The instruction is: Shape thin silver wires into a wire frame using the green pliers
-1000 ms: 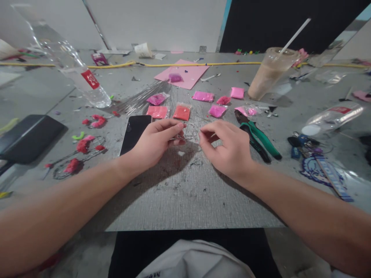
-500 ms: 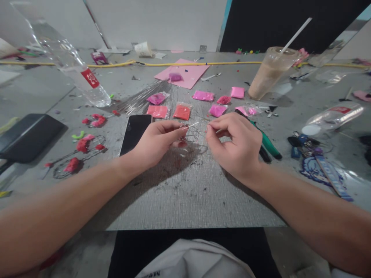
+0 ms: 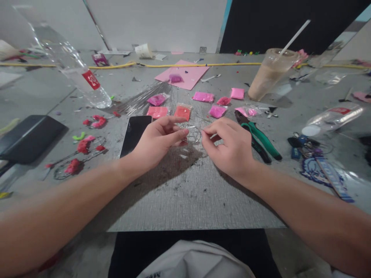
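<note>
A thin silvery wire bent into loops (image 3: pixel 198 135) shows between my two hands, above the table. My left hand (image 3: pixel 158 138) pinches it from the left, thumb underneath and index finger stretched out above. From the right, the thumb and index fingertip of my right hand (image 3: pixel 228 142) are pressed together at the edge of the loop. How the wire runs behind my left fingers is hidden. Green-handled pliers (image 3: pixel 262 141) lie just right of my right hand. A black phone (image 3: pixel 135 135) lies partly behind my left hand.
Small packets of pink and orange clay (image 3: pixel 203 96) lie beyond my hands, near a bundle of straight wires (image 3: pixel 139 101). Wire pieces with red clay (image 3: pixel 84 144) lie left. A water bottle (image 3: pixel 87 83) and an iced drink (image 3: pixel 265 75) stand farther back. Keys (image 3: pixel 304 143) lie right.
My right hand has moved slightly left and down, closer to my left hand, uncovering more of the pliers. The wire loop now faces the camera more openly between my fingertips.
</note>
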Available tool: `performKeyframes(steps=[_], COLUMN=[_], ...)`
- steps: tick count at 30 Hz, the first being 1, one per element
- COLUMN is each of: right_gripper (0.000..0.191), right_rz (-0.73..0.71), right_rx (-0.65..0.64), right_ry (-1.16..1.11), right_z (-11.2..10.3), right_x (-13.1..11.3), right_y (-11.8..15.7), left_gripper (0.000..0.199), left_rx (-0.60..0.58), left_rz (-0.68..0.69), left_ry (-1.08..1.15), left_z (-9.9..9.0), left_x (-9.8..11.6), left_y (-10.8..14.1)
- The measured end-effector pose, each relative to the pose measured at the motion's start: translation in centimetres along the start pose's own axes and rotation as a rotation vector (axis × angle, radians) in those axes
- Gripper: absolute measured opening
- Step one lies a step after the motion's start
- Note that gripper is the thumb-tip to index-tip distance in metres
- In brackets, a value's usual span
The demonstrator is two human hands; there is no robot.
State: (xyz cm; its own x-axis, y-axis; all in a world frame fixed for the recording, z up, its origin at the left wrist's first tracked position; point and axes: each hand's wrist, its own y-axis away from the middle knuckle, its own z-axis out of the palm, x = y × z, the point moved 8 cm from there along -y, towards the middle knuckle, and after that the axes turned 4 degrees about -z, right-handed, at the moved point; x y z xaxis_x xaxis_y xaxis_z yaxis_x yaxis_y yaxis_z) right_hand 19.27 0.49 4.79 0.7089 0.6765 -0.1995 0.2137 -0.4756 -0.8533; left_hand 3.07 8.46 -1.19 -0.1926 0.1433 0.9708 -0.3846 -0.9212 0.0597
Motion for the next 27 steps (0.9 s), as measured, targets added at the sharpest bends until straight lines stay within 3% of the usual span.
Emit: performKeyframes(steps=[8,17,27], right_gripper=[0.016,0.02,0.016], right_rz=[0.012,0.097,0.069], right_rx=[-0.096,0.049,-0.181], right_ry=[-0.054,0.048,0.008], right_z=[0.9,-0.7,1.5], right_x=[-0.3,0.1,-0.4], right_y=[0.3,0.0,0.6], left_gripper=[0.027,0.024,0.023], left_rx=[0.066,0.104,0.07], left_rz=[0.009,0.082,0.197], left_ry=[-0.095,-0.421,-0.568], left_z=[-0.7,-1.0,-0.1], left_x=[0.0,0.5,1.7], left_y=[0.0,-0.2,0.6])
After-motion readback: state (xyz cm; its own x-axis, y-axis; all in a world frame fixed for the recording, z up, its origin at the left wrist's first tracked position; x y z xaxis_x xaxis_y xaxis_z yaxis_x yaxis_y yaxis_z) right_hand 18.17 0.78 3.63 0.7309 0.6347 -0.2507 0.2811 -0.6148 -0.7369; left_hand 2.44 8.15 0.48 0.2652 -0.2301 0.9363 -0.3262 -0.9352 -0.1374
